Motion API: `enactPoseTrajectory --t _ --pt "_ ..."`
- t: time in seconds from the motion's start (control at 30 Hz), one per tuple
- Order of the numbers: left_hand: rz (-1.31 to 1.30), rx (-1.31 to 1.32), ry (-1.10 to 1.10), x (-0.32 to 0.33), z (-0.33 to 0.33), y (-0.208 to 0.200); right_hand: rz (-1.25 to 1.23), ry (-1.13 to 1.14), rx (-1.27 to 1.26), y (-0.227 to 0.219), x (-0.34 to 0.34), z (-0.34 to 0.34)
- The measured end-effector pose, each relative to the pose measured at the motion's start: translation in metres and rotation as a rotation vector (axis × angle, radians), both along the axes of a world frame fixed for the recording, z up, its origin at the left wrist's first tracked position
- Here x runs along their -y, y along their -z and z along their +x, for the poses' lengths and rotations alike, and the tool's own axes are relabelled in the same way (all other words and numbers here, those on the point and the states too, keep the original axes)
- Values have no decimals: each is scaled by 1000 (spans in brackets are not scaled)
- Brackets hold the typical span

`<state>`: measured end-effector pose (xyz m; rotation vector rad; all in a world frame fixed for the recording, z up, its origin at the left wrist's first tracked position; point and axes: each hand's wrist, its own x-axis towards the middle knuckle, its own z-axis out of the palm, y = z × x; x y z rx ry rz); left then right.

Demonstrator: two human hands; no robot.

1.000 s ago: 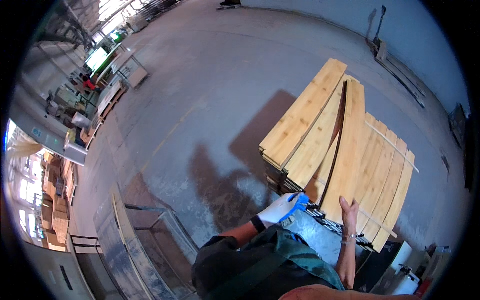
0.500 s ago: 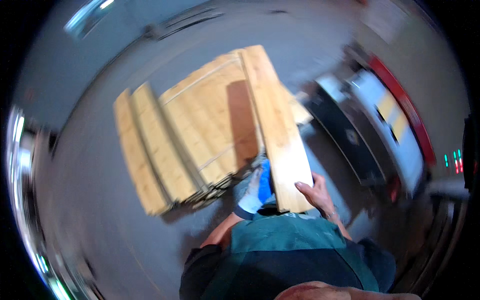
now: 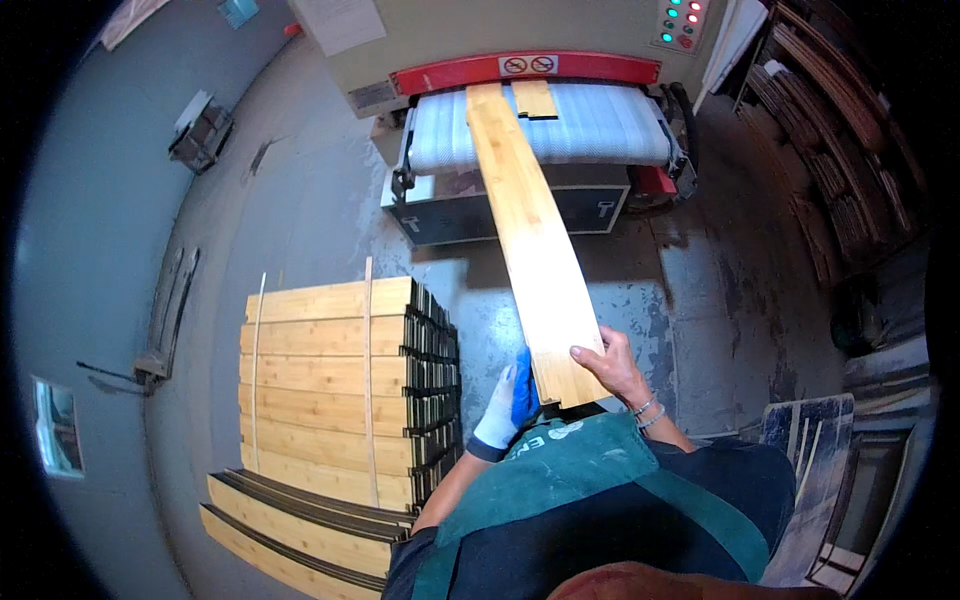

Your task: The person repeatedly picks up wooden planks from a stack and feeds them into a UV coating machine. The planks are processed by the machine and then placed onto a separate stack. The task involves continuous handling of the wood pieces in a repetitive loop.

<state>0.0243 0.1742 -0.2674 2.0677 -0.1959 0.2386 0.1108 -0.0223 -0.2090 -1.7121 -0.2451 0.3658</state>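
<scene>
A long light-wood plank (image 3: 530, 235) stretches away from my body, its far end at the white conveyor belt (image 3: 610, 125) under the machine's red bar. My left hand (image 3: 510, 400), in a white and blue glove, grips the plank's left edge near its close end. On the opposite edge my bare right hand (image 3: 615, 365) holds the plank, thumb on the top face and the fingers hidden beneath. Another short stretch of plank (image 3: 535, 98) lies on the belt to the right of the held one, partly under the red bar.
To the left stands a stack of planks (image 3: 330, 370), thin strips across its top. The machine's red bar (image 3: 600, 70) crosses above the belt, and a lit button panel (image 3: 682, 22) is at upper right. A pallet jack (image 3: 160, 350) and dark stacked sheets (image 3: 830, 130) flank the floor.
My view and body have turned right, from the plank stack toward the machine. The held plank has swung with me off the stack, its far end now at the belt. Both hands keep hold.
</scene>
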Motion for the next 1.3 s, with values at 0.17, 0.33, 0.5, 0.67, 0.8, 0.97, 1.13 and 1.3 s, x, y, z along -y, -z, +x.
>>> enactPoseTrajectory --t 0.17,0.33,0.5,0.67,0.8,0.97,1.13,1.3 --pt "99 -120 125 10 13 -9 156 160 -137 35 16 -1" --pt "203 87 97 7 34 4 229 99 -355 42 18 28" --pt "69 -62 17 15 56 3 292 116 -338 53 29 63" --pt "-692 -567 -240 35 91 -9 292 112 -239 55 78 98" --pt "-665 -602 -243 18 108 3 288 128 -171 66 107 110" --pt "-632 -649 -212 12 129 8 328 176 -271 90 123 125" --pt "-576 -672 -222 15 147 15 381 173 -277 114 116 157" --pt "-100 -257 -181 -3 179 43 455 147 -278 115 101 195"
